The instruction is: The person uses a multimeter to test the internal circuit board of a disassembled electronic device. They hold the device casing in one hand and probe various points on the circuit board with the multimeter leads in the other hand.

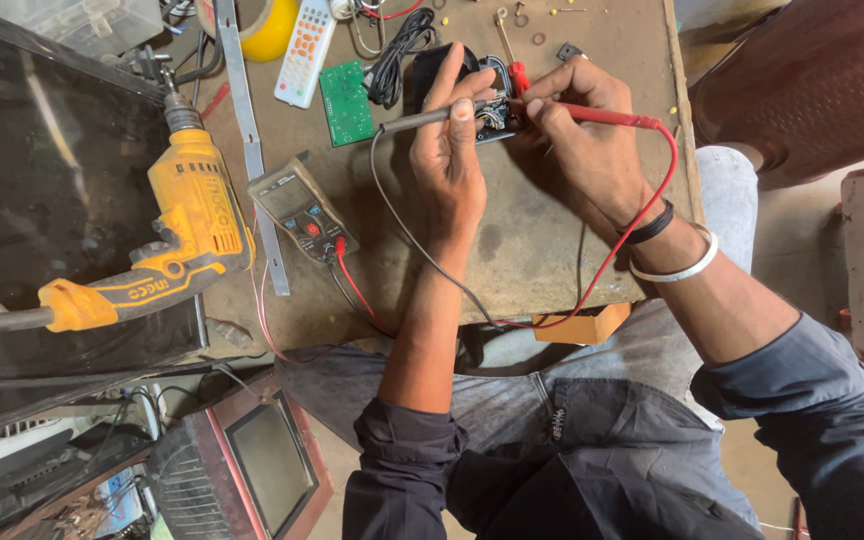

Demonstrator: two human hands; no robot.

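Closest to the person, below the desk's near edge, sits one small old monitor (270, 465) with a reddish frame, beside the grey-trousered knees. The desk (532, 250) itself is a worn brown board; its near edge runs just above the lap, and an orange block (584, 324) pokes out under it. Its right edge falls off toward a dark red chair (802, 80), leaving a strip of bare board beside the right wrist.

On the left of the desk lies one multimeter (302, 210), two leads running from its lower end, one red and one black. Beside it one yellow drill (167, 235) rests on a dark glass panel (52, 160) that fills the whole left side, so there is little room that way. The middle of the board, under the forearms, is open.

Farther on, the left hand (449, 160) has its grip closed on the black probe (422, 118), thumb and forefinger pinching it. The right hand (582, 140) holds the red probe (607, 117) in a pen-like grip. Both tips meet at one small black device (487, 105), opened, wires showing, lying between the two hands near the far edge.

Beyond lie one green circuit board (345, 102), one white remote (305, 50), a coiled black cable (397, 45), one red-handled screwdriver (512, 60) and a yellow tape roll (267, 25).
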